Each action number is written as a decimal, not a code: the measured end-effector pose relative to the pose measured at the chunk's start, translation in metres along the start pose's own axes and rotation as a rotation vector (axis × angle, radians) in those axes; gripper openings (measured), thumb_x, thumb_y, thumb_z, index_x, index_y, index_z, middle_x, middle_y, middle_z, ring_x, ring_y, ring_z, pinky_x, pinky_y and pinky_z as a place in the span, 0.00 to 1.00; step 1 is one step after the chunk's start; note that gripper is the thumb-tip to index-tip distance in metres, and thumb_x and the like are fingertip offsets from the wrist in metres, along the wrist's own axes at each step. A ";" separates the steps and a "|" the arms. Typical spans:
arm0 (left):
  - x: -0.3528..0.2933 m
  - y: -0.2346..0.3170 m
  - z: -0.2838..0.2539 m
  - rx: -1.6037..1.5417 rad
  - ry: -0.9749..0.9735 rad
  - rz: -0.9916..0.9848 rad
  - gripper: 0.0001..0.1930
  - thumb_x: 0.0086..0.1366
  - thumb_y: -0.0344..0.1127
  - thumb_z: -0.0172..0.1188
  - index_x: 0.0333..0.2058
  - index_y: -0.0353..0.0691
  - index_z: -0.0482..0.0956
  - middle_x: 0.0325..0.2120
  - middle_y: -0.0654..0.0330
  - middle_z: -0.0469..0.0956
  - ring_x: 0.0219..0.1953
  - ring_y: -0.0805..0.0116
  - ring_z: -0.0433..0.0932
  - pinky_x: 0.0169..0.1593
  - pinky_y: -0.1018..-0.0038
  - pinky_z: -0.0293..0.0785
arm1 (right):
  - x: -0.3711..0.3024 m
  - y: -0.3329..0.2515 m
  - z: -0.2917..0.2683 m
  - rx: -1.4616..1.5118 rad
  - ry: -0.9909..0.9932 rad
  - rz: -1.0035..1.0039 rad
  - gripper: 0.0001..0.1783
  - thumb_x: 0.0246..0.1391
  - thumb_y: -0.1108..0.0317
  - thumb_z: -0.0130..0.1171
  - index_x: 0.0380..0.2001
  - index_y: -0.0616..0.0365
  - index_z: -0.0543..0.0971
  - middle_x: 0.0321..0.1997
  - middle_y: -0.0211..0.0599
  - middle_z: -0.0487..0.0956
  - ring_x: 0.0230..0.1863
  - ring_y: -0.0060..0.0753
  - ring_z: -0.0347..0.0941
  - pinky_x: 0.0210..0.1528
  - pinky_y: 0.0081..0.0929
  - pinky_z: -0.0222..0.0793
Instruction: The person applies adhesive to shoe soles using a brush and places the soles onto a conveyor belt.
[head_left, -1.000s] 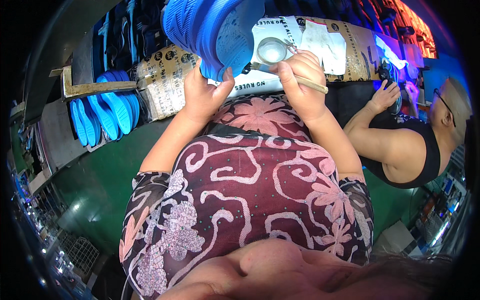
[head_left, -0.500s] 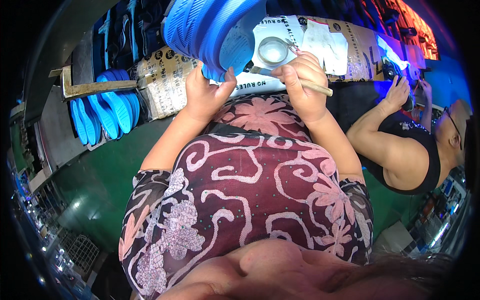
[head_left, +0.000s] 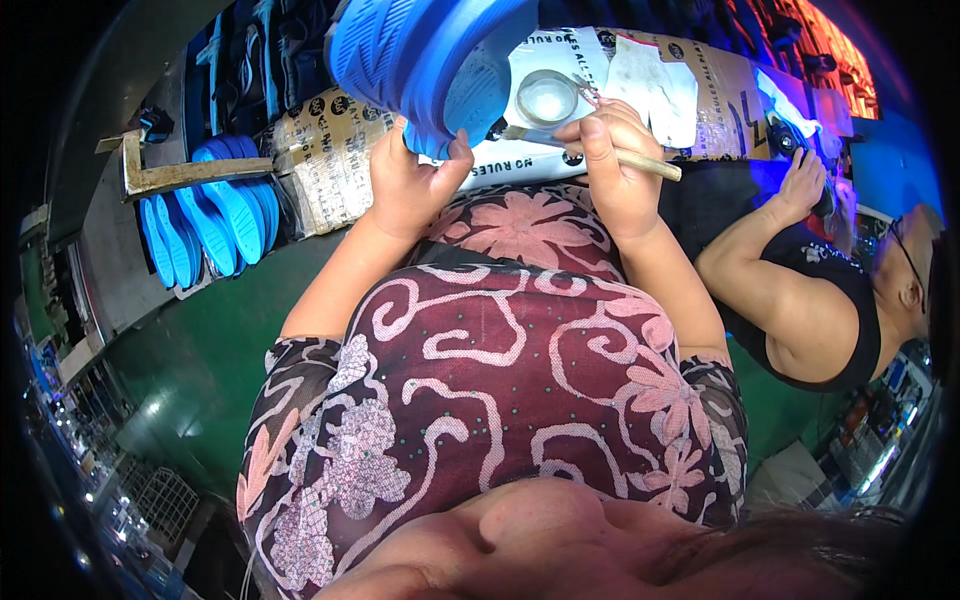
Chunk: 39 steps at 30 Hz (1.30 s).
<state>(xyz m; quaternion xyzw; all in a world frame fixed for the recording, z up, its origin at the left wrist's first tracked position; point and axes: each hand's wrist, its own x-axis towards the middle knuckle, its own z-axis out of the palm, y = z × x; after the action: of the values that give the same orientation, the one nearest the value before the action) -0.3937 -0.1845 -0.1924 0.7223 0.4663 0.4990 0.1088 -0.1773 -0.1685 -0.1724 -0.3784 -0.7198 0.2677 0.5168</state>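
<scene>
My left hand [head_left: 417, 180] grips the near end of a blue shoe sole [head_left: 425, 65] between thumb and fingers. Its ridged sidewall curves up past the top of the view, and its hollow inner face is turned to the right. In my right hand [head_left: 622, 165] is a brush [head_left: 648, 164] with a pale wooden handle, pinched by thumb and fingers. The brush's bristle end points left, close to the sole's inner edge; whether it touches cannot be told. Just beyond the brush stands a round clear bowl [head_left: 547, 98], its contents pale or see-through.
Cardboard with tape [head_left: 325, 165] covers the work surface, and white paper [head_left: 655, 95] lies on it. More blue soles [head_left: 228, 215] stand at the left beside a wooden bar [head_left: 200, 178]. To the right, another person [head_left: 800, 270] works with their hands at the bench.
My right hand has moved slightly right, drawing the brush tip back from the sole's inner face. My left hand and the sole have barely moved.
</scene>
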 end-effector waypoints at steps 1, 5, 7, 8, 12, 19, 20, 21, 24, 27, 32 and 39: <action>-0.001 -0.001 0.000 -0.011 -0.015 -0.006 0.19 0.46 0.25 0.62 0.40 0.36 0.70 0.24 0.54 0.76 0.23 0.61 0.77 0.29 0.73 0.72 | 0.001 0.001 0.001 0.006 -0.004 -0.016 0.15 0.55 0.66 0.49 0.19 0.62 0.77 0.19 0.34 0.76 0.23 0.33 0.69 0.42 0.32 0.62; -0.002 0.002 0.000 -0.045 -0.049 -0.051 0.19 0.46 0.25 0.62 0.40 0.35 0.70 0.24 0.55 0.77 0.24 0.64 0.78 0.30 0.74 0.73 | 0.002 0.004 0.008 -0.134 -0.018 -0.099 0.13 0.50 0.66 0.55 0.15 0.57 0.78 0.15 0.32 0.72 0.21 0.35 0.66 0.32 0.30 0.59; -0.002 0.002 0.000 -0.055 -0.040 -0.054 0.19 0.46 0.25 0.62 0.40 0.35 0.70 0.24 0.56 0.77 0.24 0.65 0.78 0.30 0.75 0.73 | 0.001 0.008 0.007 -0.124 0.005 -0.086 0.13 0.51 0.66 0.55 0.15 0.57 0.78 0.15 0.32 0.72 0.21 0.35 0.66 0.33 0.30 0.59; -0.003 0.002 -0.001 -0.064 -0.030 -0.060 0.19 0.46 0.25 0.61 0.40 0.35 0.70 0.24 0.56 0.77 0.24 0.65 0.78 0.30 0.75 0.73 | 0.001 0.009 0.006 -0.113 0.026 -0.072 0.13 0.51 0.66 0.55 0.15 0.57 0.77 0.15 0.33 0.72 0.21 0.35 0.66 0.33 0.30 0.59; -0.005 0.004 -0.004 -0.052 -0.048 -0.077 0.19 0.47 0.25 0.61 0.40 0.35 0.70 0.24 0.56 0.77 0.25 0.67 0.78 0.31 0.76 0.72 | -0.005 0.004 -0.005 -0.107 0.004 0.007 0.16 0.55 0.67 0.49 0.18 0.63 0.77 0.17 0.35 0.75 0.23 0.32 0.67 0.36 0.28 0.61; -0.004 0.006 -0.003 -0.106 -0.059 -0.132 0.18 0.48 0.26 0.60 0.40 0.33 0.70 0.25 0.57 0.77 0.27 0.71 0.77 0.33 0.77 0.72 | -0.011 0.006 -0.009 -0.028 0.115 0.066 0.15 0.53 0.67 0.53 0.16 0.60 0.77 0.15 0.33 0.72 0.21 0.34 0.67 0.32 0.29 0.61; -0.003 0.007 -0.002 -0.125 -0.049 -0.142 0.18 0.48 0.26 0.60 0.40 0.33 0.70 0.26 0.56 0.77 0.27 0.71 0.77 0.34 0.77 0.72 | -0.010 0.005 -0.009 -0.020 0.116 0.046 0.15 0.53 0.67 0.53 0.16 0.59 0.77 0.15 0.33 0.73 0.21 0.34 0.67 0.33 0.29 0.61; -0.002 0.009 -0.002 -0.126 -0.051 -0.138 0.18 0.48 0.26 0.60 0.40 0.33 0.70 0.26 0.56 0.77 0.27 0.71 0.77 0.34 0.77 0.72 | -0.009 0.003 -0.008 -0.011 0.105 0.012 0.14 0.53 0.67 0.53 0.16 0.59 0.77 0.15 0.33 0.73 0.21 0.34 0.67 0.33 0.28 0.60; 0.000 0.015 -0.002 -0.179 -0.090 -0.218 0.15 0.53 0.25 0.58 0.40 0.30 0.69 0.32 0.55 0.77 0.32 0.70 0.77 0.38 0.76 0.72 | -0.006 0.000 -0.006 -0.058 -0.010 -0.010 0.16 0.56 0.66 0.48 0.18 0.61 0.77 0.18 0.33 0.76 0.23 0.32 0.70 0.42 0.30 0.61; 0.000 0.018 -0.003 -0.168 -0.113 -0.252 0.15 0.52 0.24 0.58 0.39 0.30 0.70 0.31 0.55 0.77 0.33 0.70 0.77 0.38 0.76 0.71 | -0.006 0.003 0.000 -0.106 -0.010 -0.046 0.15 0.55 0.67 0.50 0.17 0.60 0.77 0.17 0.34 0.75 0.22 0.32 0.69 0.37 0.29 0.62; -0.006 0.012 -0.002 -0.137 -0.091 -0.181 0.18 0.49 0.26 0.60 0.41 0.33 0.70 0.26 0.56 0.78 0.27 0.72 0.77 0.33 0.77 0.72 | -0.008 0.003 0.000 -0.105 0.027 -0.035 0.15 0.54 0.68 0.51 0.17 0.62 0.77 0.15 0.33 0.73 0.20 0.32 0.66 0.31 0.27 0.61; -0.003 0.011 -0.003 -0.112 -0.077 -0.191 0.17 0.49 0.26 0.60 0.40 0.33 0.70 0.25 0.56 0.78 0.27 0.71 0.77 0.34 0.77 0.72 | -0.011 0.009 -0.011 -0.097 0.058 0.063 0.17 0.56 0.67 0.49 0.18 0.63 0.77 0.15 0.34 0.73 0.22 0.30 0.66 0.35 0.28 0.62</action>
<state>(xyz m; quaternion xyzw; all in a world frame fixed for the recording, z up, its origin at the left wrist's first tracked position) -0.3904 -0.1935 -0.1858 0.6861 0.4998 0.4834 0.2139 -0.1623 -0.1721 -0.1818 -0.4330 -0.7045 0.2375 0.5097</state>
